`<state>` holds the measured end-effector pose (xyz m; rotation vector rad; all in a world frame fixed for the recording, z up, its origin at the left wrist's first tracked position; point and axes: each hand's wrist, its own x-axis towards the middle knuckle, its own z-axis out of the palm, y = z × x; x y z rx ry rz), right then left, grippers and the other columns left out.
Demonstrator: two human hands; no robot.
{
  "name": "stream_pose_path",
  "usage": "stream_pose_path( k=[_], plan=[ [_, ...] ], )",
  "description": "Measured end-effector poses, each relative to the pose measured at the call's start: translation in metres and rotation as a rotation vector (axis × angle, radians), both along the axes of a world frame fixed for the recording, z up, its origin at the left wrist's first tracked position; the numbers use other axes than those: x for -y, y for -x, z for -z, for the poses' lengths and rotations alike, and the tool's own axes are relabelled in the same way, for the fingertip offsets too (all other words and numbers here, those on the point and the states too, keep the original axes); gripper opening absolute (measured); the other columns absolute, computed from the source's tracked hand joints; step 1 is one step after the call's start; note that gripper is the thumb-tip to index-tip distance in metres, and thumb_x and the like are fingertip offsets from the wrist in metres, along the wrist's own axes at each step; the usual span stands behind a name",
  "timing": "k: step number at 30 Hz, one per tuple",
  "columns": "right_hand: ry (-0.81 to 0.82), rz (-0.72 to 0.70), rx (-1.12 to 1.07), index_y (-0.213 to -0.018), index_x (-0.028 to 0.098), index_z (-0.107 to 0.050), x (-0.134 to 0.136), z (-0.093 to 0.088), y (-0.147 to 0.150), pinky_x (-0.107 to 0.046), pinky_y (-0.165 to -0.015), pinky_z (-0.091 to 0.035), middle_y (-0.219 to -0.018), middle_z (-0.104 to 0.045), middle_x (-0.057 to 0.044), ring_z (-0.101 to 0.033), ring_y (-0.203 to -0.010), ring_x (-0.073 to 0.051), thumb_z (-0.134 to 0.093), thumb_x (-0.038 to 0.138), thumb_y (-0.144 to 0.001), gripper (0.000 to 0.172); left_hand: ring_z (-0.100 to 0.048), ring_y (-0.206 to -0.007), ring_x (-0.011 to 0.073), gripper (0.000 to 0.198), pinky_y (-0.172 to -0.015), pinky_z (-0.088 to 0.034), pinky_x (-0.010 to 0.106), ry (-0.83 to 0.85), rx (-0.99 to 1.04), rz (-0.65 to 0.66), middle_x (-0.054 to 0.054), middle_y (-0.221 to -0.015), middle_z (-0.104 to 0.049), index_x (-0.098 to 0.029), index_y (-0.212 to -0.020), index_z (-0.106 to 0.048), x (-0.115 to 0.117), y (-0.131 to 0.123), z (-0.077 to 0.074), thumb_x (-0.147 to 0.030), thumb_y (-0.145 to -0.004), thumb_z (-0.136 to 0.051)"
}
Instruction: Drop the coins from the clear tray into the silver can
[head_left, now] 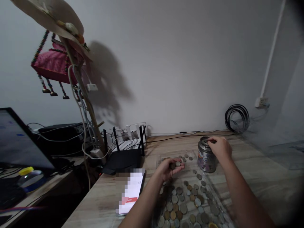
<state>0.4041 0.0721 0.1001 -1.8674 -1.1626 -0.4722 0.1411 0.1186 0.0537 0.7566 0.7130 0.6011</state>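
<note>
A metal tin can (206, 157) stands upright on the wooden table (256, 177). My right hand (219, 147) rests on its top with fingers pinched at the lid; what they hold is hidden. My left hand (169, 168) is cupped palm up left of the can, holding a few coins (177, 163). Many loose coins (182, 202) lie spread on a clear plastic sheet (190, 207) in front of me.
A phone (130, 193) with a lit screen lies left of the coins. Behind it stand a black router (123, 158), a power strip and cables. A monitor (16, 142) is at far left. A coiled black cable (237, 117) leans on the wall.
</note>
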Motion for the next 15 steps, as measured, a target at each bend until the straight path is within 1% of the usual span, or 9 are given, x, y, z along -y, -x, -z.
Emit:
stream_pose_path(
  k=[3,5,6,7,8,10,11,13,15],
  plan=[
    [-0.177,-0.101,0.117,-0.088,0.022,-0.068,0.003,-0.004,0.017,-0.031,-0.070,-0.038,-0.084,-0.065,-0.007,-0.052,-0.082,-0.021,-0.049,0.028,-0.074,0.025,-0.065,-0.084,0.0187,0.032,-0.072,-0.051,0.022,-0.047,-0.012,-0.011,0.014,-0.088,-0.066,-0.005,-0.100,-0.053,0.002,0.000,0.000,-0.003,-0.069,-0.048],
    [-0.244,-0.252,0.146,-0.092,0.020,-0.066,0.005,-0.003,0.039,-0.031,-0.078,-0.038,-0.088,-0.065,-0.007,-0.053,-0.087,-0.020,-0.045,0.024,-0.078,0.026,-0.065,-0.083,0.0182,0.037,-0.071,-0.051,0.022,-0.079,-0.027,-0.010,0.013,-0.087,-0.066,-0.006,-0.106,-0.049,0.003,0.000,-0.001,-0.001,-0.070,-0.047],
    [-0.220,-0.355,0.142,-0.090,0.019,-0.066,0.004,-0.001,0.052,-0.030,-0.079,-0.038,-0.087,-0.065,-0.007,-0.054,-0.085,-0.019,-0.044,0.023,-0.079,0.025,-0.065,-0.082,0.0179,0.037,-0.070,-0.051,0.022,-0.093,-0.034,-0.004,0.013,-0.086,-0.066,-0.006,-0.108,-0.048,0.003,0.000,-0.001,-0.001,-0.071,-0.046],
    [-0.159,-0.465,0.131,-0.088,0.020,-0.066,0.003,0.004,0.065,-0.029,-0.076,-0.039,-0.085,-0.065,-0.006,-0.055,-0.082,-0.018,-0.044,0.023,-0.079,0.025,-0.066,-0.081,0.0174,0.037,-0.069,-0.050,0.021,-0.109,-0.040,0.006,0.012,-0.086,-0.066,-0.007,-0.109,-0.047,0.003,0.000,-0.001,-0.002,-0.073,-0.046],
    [-0.058,-0.573,0.118,-0.086,0.020,-0.067,0.002,0.010,0.078,-0.028,-0.073,-0.040,-0.083,-0.066,-0.006,-0.055,-0.079,-0.017,-0.045,0.025,-0.079,0.024,-0.066,-0.078,0.0165,0.035,-0.067,-0.050,0.021,-0.124,-0.043,0.016,0.012,-0.086,-0.066,-0.008,-0.109,-0.048,0.003,-0.001,0.000,-0.003,-0.074,-0.046],
    [0.191,-0.756,0.087,-0.082,0.022,-0.068,-0.003,0.024,0.098,-0.025,-0.062,-0.039,-0.075,-0.066,-0.003,-0.056,-0.069,-0.016,-0.050,0.028,-0.075,0.020,-0.065,-0.073,0.0132,0.031,-0.065,-0.050,0.020,-0.153,-0.038,0.024,0.009,-0.086,-0.065,-0.010,-0.105,-0.052,0.003,-0.001,0.001,-0.004,-0.074,-0.049],
    [0.301,-0.819,0.059,-0.079,0.022,-0.068,-0.006,0.032,0.105,-0.025,-0.058,-0.038,-0.071,-0.065,-0.002,-0.055,-0.065,-0.015,-0.053,0.029,-0.073,0.018,-0.064,-0.070,0.0112,0.028,-0.064,-0.050,0.020,-0.165,-0.032,0.023,0.007,-0.086,-0.065,-0.011,-0.101,-0.055,0.003,-0.001,0.002,-0.004,-0.074,-0.051],
    [0.434,-0.887,-0.004,-0.075,0.022,-0.068,-0.010,0.042,0.113,-0.023,-0.052,-0.035,-0.065,-0.065,0.000,-0.054,-0.059,-0.014,-0.055,0.028,-0.070,0.015,-0.062,-0.066,0.0085,0.022,-0.063,-0.049,0.019,-0.173,-0.025,0.029,0.005,-0.085,-0.064,-0.012,-0.093,-0.058,0.003,-0.002,0.002,-0.006,-0.072,-0.055],
    [0.457,-0.882,-0.051,-0.072,0.021,-0.067,-0.012,0.045,0.112,-0.023,-0.052,-0.034,-0.065,-0.065,0.000,-0.054,-0.059,-0.014,-0.054,0.025,-0.070,0.014,-0.063,-0.068,0.0102,0.017,-0.062,-0.049,0.018,-0.158,-0.030,0.058,0.005,-0.085,-0.064,-0.012,-0.089,-0.059,0.003,-0.002,0.002,-0.011,-0.073,-0.058]
  ],
)
